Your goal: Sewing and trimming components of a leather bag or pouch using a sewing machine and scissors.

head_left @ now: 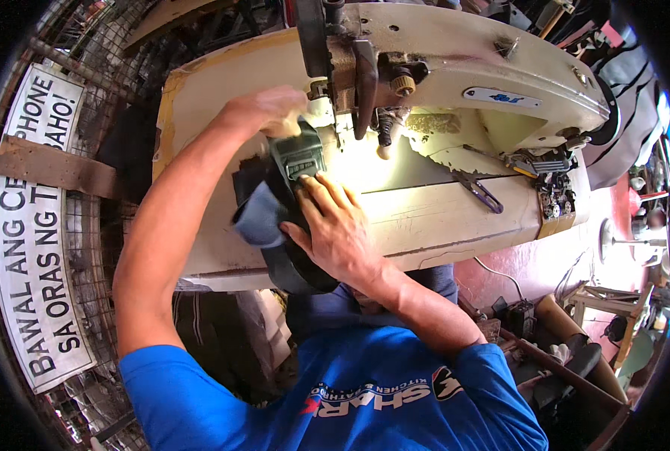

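A cream industrial sewing machine [455, 68], lit near its needle, stands on a pale worktable [192, 83]. A dark piece of material [286, 263], with a grey-blue flap [258, 218] and a small raised patch near its top, lies left of the needle. My left hand [275, 109] is at the top of this piece beside the presser foot; its fingers are smeared by motion, so their grip is unclear. My right hand [335, 225] lies on the piece with fingers stretched out and thumb on the flap.
Scissors [477, 192] and small tools [545, 165] lie on the right of the machine bed. A wire mesh wall [102, 248] with a sign board [42, 225] borders the left. A rolled brown sheet [575, 338] and assorted clutter are at the lower right.
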The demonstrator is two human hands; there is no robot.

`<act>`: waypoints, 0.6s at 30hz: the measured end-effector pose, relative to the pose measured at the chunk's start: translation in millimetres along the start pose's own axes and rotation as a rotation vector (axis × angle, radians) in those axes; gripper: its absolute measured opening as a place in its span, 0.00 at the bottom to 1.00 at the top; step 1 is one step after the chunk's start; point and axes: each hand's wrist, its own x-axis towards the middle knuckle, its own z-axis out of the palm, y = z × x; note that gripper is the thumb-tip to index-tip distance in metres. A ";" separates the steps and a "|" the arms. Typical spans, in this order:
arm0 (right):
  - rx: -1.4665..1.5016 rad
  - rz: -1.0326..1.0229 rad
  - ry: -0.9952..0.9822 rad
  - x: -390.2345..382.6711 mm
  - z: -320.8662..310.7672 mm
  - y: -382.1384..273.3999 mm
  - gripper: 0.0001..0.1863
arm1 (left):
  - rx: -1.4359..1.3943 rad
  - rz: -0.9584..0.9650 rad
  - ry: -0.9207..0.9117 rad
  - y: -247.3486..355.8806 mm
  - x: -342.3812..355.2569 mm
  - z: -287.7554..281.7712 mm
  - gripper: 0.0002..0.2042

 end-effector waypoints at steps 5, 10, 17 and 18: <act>-0.059 0.017 -0.003 -10.5 0.4 3.2 0.24 | 0.198 -0.265 -0.158 73.5 9.3 -38.0 0.18; -0.075 0.072 -0.042 -12.1 -2.4 2.0 0.23 | 0.170 -0.237 0.014 79.0 -3.7 -29.8 0.18; 0.120 0.125 -0.028 -14.3 -33.8 6.9 0.23 | 0.251 0.064 0.358 92.3 -11.1 -4.1 0.08; 0.250 0.171 -0.015 -20.7 -45.2 16.5 0.23 | 0.246 0.066 0.357 94.8 -13.2 2.1 0.08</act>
